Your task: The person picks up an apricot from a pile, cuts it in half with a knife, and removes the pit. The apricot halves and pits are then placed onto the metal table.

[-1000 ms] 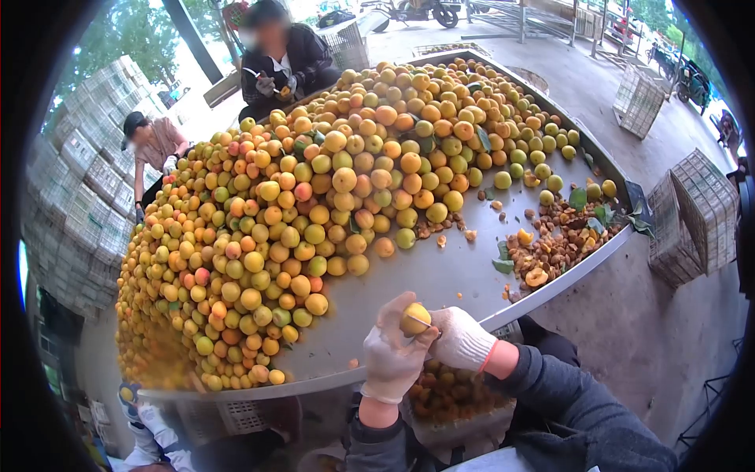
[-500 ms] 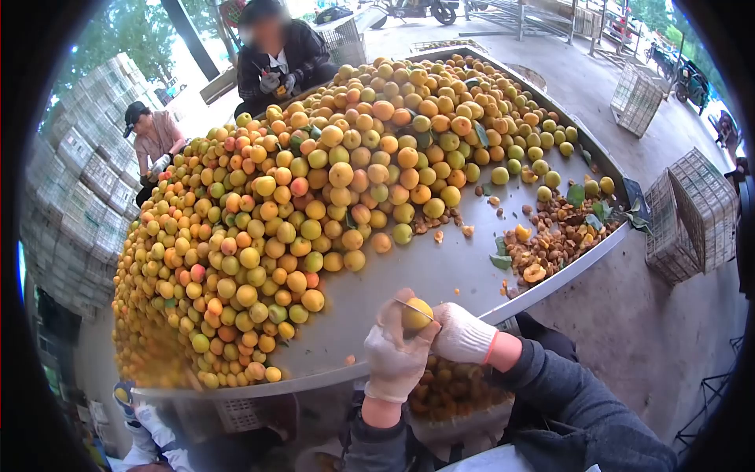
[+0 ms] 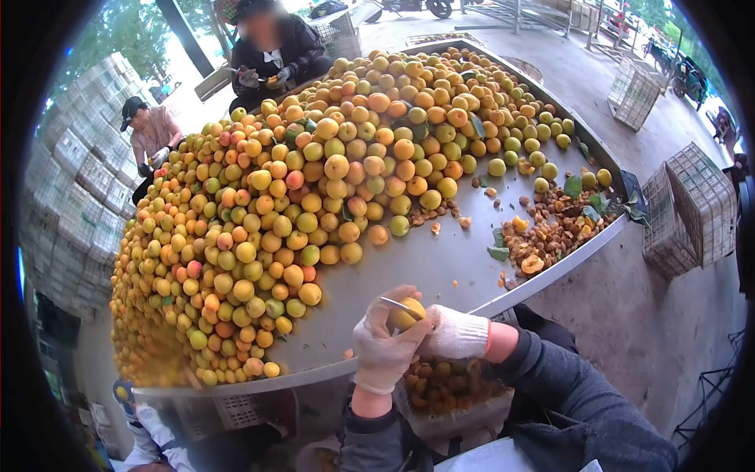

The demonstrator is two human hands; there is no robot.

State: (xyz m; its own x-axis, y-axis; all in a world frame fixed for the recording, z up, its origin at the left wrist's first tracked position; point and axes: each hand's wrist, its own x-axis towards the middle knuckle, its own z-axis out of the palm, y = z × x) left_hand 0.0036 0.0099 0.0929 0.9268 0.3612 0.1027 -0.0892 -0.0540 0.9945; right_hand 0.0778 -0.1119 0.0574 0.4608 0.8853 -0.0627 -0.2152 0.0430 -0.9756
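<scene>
My gloved left hand (image 3: 385,350) is closed around a yellow apricot (image 3: 407,313) just over the near edge of the metal table. A thin knife (image 3: 399,305) lies across the apricot with its blade against the skin. In my gloved right hand (image 3: 456,332) is the knife's handle, mostly hidden by the fingers. Under my hands stands a crate of opened apricots (image 3: 448,385). A large heap of whole apricots (image 3: 314,181) covers much of the table.
Apricot stones (image 3: 554,228) and leaves are piled at the table's (image 3: 377,275) right side. Plastic crates (image 3: 692,212) stand on the floor to the right, and stacked crates (image 3: 86,181) on the left. Several co-workers sit around the table, one person (image 3: 275,51) across from me.
The apricot has turned in my left hand, and the blade now sits at a different angle. Both hands have shifted slightly left. Across the table, the co-worker's hands have moved apart.
</scene>
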